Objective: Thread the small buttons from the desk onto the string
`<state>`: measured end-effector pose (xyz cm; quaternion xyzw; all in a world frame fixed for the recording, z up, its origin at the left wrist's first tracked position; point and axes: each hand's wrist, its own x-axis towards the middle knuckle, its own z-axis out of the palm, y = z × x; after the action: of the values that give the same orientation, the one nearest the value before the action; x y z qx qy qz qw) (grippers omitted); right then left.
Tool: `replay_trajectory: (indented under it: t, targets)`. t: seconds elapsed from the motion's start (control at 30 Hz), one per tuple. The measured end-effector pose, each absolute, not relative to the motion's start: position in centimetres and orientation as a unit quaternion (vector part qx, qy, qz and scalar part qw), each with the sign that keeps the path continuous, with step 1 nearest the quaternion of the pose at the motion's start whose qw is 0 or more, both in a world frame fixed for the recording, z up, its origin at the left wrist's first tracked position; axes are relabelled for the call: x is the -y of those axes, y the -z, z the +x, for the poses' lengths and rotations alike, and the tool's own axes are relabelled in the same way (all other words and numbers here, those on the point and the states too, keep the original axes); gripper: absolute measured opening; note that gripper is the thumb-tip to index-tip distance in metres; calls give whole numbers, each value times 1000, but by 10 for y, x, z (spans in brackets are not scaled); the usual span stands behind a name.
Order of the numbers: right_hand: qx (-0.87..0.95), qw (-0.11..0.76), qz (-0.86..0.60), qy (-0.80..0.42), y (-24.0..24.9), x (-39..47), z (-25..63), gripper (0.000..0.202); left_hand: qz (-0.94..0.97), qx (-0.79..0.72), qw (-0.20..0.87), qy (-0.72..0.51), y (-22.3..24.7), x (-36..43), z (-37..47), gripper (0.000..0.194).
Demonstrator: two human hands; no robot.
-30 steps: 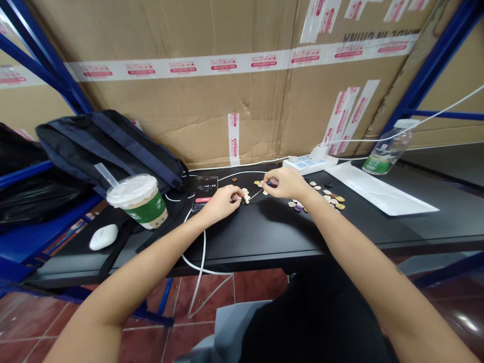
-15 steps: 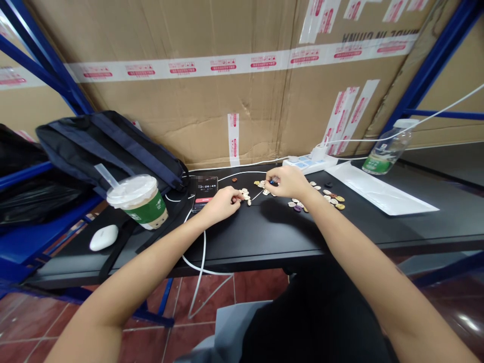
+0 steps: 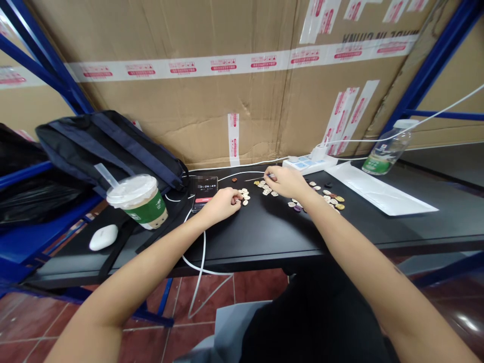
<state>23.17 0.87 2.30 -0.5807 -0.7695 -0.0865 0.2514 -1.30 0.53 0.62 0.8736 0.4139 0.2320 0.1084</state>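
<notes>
My left hand [image 3: 227, 202] rests on the black table with fingers curled together at the edge of a small group of cream buttons [image 3: 245, 197]. What its fingertips pinch, if anything, is hidden. Held in the closed fingers of my right hand [image 3: 283, 181] is a thin pointed stick [image 3: 254, 179], its tip pointing left above the table. Just below that hand lies a second group of pale buttons [image 3: 266, 189] with a yellow one [image 3: 256, 183] at its edge. To the right are mixed white, yellow, brown and purple buttons [image 3: 333, 200], partly covered by my right wrist.
A phone [image 3: 205, 191] with a timer, a lidded cup [image 3: 138, 201], a white earphone case [image 3: 103, 237] and a backpack [image 3: 113, 146] stand left. A white tray [image 3: 381, 191], a power strip [image 3: 312, 164] and a bottle [image 3: 387, 148] are right. A brown button [image 3: 234, 179] lies apart.
The stick's tip has swung up and left, away from the cream buttons by my left hand. The lowest cream buttons there have shifted slightly. My left hand has barely moved.
</notes>
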Motion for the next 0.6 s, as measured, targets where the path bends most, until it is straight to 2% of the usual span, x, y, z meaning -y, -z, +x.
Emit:
replay_trajectory:
  t: [0.17,0.33,0.6]
  targets:
    - [792,212,-569,68,-22,-4,225,26,873,-414,106,-233,-6,-7,-14,22]
    - [801,203,-561,58,-21,-2,219,23,879,-399,109,-238,-5,-7,-15,17]
    - [815,202,-541,42,-19,1,212,26,876,-429,74,-207,-18,-6,-19,19]
